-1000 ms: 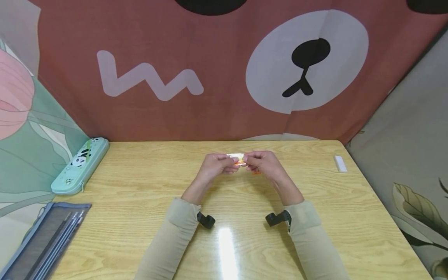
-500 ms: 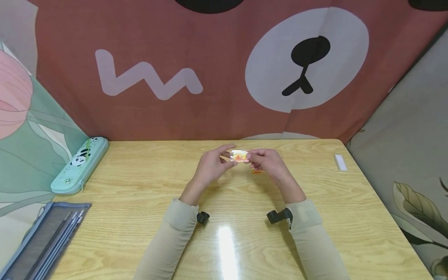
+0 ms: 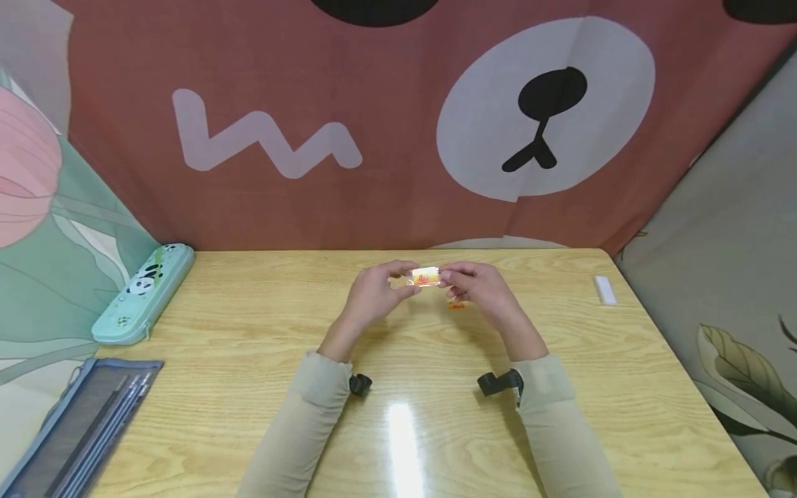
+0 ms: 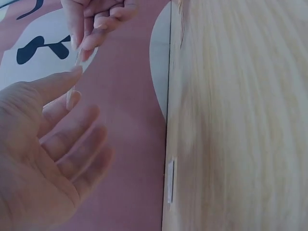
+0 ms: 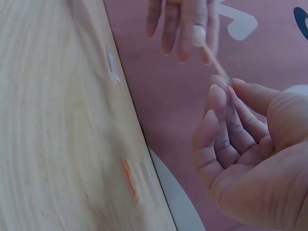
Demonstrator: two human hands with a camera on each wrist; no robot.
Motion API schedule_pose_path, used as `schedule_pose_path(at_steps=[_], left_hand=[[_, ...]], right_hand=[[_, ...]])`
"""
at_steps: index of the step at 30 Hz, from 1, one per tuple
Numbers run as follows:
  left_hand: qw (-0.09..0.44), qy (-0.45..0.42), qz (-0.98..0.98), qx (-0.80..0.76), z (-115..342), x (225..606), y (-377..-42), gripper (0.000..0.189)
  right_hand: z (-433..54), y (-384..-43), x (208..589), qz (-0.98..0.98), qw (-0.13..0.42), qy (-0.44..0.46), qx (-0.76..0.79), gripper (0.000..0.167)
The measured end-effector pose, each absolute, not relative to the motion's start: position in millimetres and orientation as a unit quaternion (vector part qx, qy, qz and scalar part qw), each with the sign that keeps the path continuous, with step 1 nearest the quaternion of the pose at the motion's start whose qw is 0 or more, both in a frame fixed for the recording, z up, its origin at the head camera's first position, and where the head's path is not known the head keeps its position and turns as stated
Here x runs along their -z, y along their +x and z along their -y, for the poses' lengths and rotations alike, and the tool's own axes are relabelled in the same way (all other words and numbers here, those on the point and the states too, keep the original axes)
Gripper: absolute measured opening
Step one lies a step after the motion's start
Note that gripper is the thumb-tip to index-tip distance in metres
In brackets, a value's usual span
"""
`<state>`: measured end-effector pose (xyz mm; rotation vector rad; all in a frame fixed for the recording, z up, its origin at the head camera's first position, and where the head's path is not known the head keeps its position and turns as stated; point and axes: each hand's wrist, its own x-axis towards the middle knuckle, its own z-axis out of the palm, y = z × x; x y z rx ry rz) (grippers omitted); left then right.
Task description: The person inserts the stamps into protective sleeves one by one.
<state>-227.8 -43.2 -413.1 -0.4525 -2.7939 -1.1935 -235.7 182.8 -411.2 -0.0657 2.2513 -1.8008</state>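
A small flat packet (image 3: 425,277), with yellow and orange print and shiny clear edges, is held up between both hands above the far part of the table. My right hand (image 3: 482,283) pinches its right end between thumb and fingertips. At the other end, the thumb and index finger of my left hand (image 3: 373,290) hold its edges, the remaining fingers spread loose in the left wrist view. From the right wrist the packet (image 5: 216,62) appears thin, edge-on. Beneath my right hand lies a small orange piece (image 3: 456,304), partly hidden from the head camera.
A white block (image 3: 605,290) lies at the table's right side. On the left are a mint pencil case (image 3: 144,294) with a panda print and a blue-edged pouch (image 3: 87,422) holding long thin items. The printed cloth (image 3: 398,207) rises behind the far table edge.
My left hand has loosened its earlier close pinch, uncovering more of the packet, then taken its edges again with thumb and index finger. My right hand keeps its pinch, shifting slightly right.
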Motion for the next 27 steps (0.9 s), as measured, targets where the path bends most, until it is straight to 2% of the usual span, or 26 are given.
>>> schedule_pose_path(at_steps=[13,21,27], left_hand=[[0.064,-0.153,0.940,0.297,39,425,-251,0.039],[0.025,-0.131,0.962,0.236,36,421,-263,0.038],[-0.009,-0.107,0.966,0.234,33,426,-270,0.037]], right_hand=[[-221,-243,424,-0.832,0.088,-0.045,0.545,0.044],[-226,-248,429,-0.910,0.065,-0.079,0.403,0.037],[-229,-248,436,-0.927,0.077,-0.094,0.355,0.034]])
